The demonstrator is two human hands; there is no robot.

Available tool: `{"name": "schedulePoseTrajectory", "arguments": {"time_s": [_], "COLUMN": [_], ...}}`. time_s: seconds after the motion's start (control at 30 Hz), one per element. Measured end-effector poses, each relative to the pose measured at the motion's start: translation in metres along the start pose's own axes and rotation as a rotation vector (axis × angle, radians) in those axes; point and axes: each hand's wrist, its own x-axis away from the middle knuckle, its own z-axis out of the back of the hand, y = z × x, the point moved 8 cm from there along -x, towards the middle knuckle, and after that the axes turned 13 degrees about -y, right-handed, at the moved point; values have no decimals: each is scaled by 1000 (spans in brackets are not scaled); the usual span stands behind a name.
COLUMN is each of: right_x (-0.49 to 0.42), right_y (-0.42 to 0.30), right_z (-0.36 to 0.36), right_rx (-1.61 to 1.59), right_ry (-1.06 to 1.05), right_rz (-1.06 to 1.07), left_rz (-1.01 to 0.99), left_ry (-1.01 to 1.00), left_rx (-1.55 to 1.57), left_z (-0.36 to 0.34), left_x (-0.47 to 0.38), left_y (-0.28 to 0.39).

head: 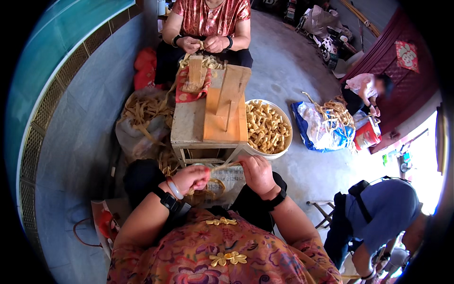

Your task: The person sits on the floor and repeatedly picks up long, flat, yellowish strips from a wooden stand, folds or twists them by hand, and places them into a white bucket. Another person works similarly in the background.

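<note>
A thin tan strip is stretched between my two hands above my lap. My left hand, with a pale bangle and a dark band at the wrist, is closed around one end. The fingers of my right hand pinch the other end. Below them lies a sack with printed writing, and several loose strips rest on it. Just beyond my hands stands a low table bearing an orange wooden board with an upright plank and a thin rod.
Knotted tan pieces fill a white bucket right of the table. At its left is a plastic bag of strips. A wooden block stands on red cloth. Another person's hands work opposite; two more people are at right.
</note>
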Motion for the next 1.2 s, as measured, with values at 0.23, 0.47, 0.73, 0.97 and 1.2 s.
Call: {"name": "schedulePoseTrajectory", "arguments": {"time_s": [0.23,0.47,0.73,0.97,1.2], "right_x": [9,18,34,53,37], "right_y": [-67,-48,2,14,-1], "right_z": [-41,-47,-95,-150,-107], "right_rx": [-602,-348,-1112,-1909,-1473], "right_ry": [-388,-168,-212,-369,-300], "right_rz": [180,146,-429,-725,-621], "left_rz": [-243,143,185,-166,-206], "left_ry": [187,201,10,241,367], "left_rx": [-778,-1837,-544,-1594,-1622], "left_z": [-24,-39,3,-36,-28], "left_x": [-4,-17,-16,-13,-12], "left_y": [26,3,-38,10,20]}}
